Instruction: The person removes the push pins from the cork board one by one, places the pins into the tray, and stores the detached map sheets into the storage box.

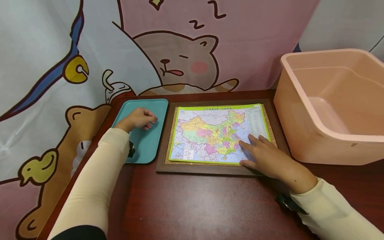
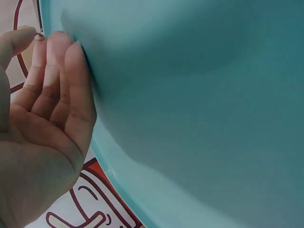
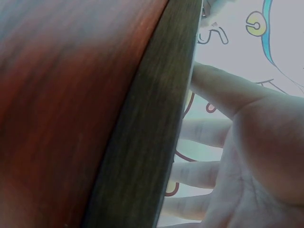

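Observation:
My left hand point(image 1: 139, 119) is over the teal tray point(image 1: 150, 151). In the left wrist view its thumb and forefinger pinch a tiny coppery thumbtack point(image 2: 40, 36), while the other fingers bend loosely. My right hand point(image 1: 264, 155) lies with spread fingers on the lower right part of a colourful map of China point(image 1: 210, 133) with a green border. The map rests on a cork board with a dark wooden frame point(image 1: 210, 169). From the right wrist, the frame's edge point(image 3: 142, 118) hides the fingertips.
A large pink plastic tub point(image 1: 324, 133) stands at the right, close to the board. A black strap point(image 1: 131, 149) shows by the left cuff, over the tray. Behind the dark red table point(image 1: 192, 203) hangs a cartoon-print cloth point(image 1: 255, 40).

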Action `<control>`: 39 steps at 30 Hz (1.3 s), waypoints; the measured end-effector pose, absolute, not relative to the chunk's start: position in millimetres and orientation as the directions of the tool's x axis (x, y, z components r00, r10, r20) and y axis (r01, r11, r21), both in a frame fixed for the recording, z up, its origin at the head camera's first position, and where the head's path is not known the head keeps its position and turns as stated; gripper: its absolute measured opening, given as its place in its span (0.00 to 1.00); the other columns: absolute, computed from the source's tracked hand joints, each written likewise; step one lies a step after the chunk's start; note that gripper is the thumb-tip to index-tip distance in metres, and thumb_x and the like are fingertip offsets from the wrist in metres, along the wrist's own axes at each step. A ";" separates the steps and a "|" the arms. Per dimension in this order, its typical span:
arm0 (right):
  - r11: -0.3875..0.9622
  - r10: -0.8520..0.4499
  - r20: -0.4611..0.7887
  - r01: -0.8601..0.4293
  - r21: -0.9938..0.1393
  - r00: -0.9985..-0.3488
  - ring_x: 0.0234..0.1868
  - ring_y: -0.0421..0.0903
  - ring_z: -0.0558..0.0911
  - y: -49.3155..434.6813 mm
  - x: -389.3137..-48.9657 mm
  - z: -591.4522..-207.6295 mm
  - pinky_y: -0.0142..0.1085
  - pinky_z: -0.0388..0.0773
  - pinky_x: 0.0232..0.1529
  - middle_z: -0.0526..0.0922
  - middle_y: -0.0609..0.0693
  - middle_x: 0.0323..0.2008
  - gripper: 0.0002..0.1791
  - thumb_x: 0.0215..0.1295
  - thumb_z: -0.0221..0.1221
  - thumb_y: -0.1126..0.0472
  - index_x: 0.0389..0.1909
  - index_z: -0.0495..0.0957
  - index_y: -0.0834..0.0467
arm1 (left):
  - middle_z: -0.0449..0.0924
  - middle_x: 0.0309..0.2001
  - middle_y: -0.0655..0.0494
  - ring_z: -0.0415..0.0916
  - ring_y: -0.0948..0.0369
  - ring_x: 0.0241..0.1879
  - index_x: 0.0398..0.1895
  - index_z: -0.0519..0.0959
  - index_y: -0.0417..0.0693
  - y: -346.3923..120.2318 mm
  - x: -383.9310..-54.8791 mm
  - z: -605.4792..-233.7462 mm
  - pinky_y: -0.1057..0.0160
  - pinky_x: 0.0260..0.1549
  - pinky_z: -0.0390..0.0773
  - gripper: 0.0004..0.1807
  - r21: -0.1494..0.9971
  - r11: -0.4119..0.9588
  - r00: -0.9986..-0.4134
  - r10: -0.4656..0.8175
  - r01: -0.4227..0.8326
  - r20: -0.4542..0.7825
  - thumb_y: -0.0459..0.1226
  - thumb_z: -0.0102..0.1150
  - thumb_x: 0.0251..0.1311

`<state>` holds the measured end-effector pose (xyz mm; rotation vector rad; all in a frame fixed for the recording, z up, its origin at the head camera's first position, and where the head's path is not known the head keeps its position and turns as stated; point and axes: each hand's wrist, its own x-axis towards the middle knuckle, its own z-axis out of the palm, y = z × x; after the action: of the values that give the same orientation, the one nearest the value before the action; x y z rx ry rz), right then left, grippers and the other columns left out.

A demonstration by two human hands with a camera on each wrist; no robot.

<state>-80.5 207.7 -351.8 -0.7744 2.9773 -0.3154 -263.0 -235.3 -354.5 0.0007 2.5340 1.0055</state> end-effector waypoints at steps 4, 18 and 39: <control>0.858 -0.483 -0.004 -0.472 -0.203 -0.876 0.57 0.81 0.72 206.7 -80.6 -351.7 0.69 0.70 0.57 0.72 0.77 0.61 0.35 0.62 0.67 0.45 0.65 0.75 0.61 | 0.83 0.36 0.55 0.80 0.63 0.30 0.47 0.81 0.39 -237.4 -264.8 -358.0 0.65 0.31 0.83 0.16 0.657 0.735 -0.916 0.130 -0.169 -0.380 0.44 0.61 0.68; 0.854 -0.493 -0.018 -0.480 -0.201 -0.870 0.60 0.79 0.72 205.4 -81.6 -348.9 0.69 0.69 0.59 0.71 0.78 0.61 0.35 0.63 0.66 0.46 0.65 0.74 0.62 | 0.79 0.32 0.56 0.76 0.64 0.29 0.49 0.82 0.39 -239.0 -263.3 -364.6 0.67 0.31 0.80 0.16 0.613 0.774 -0.915 0.118 -0.159 -0.386 0.43 0.59 0.68; 0.842 -0.508 0.019 -0.501 -0.200 -0.861 0.59 0.78 0.73 207.3 -79.5 -352.2 0.67 0.68 0.61 0.72 0.78 0.60 0.35 0.62 0.67 0.46 0.64 0.75 0.63 | 0.79 0.32 0.57 0.76 0.65 0.29 0.48 0.83 0.42 -236.5 -262.8 -367.2 0.67 0.31 0.77 0.16 0.583 0.801 -0.925 0.109 -0.134 -0.363 0.45 0.60 0.68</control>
<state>-79.5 207.3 -352.2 -0.8176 2.9820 -0.3087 -262.8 -236.5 -367.2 -0.0187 2.6069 0.8841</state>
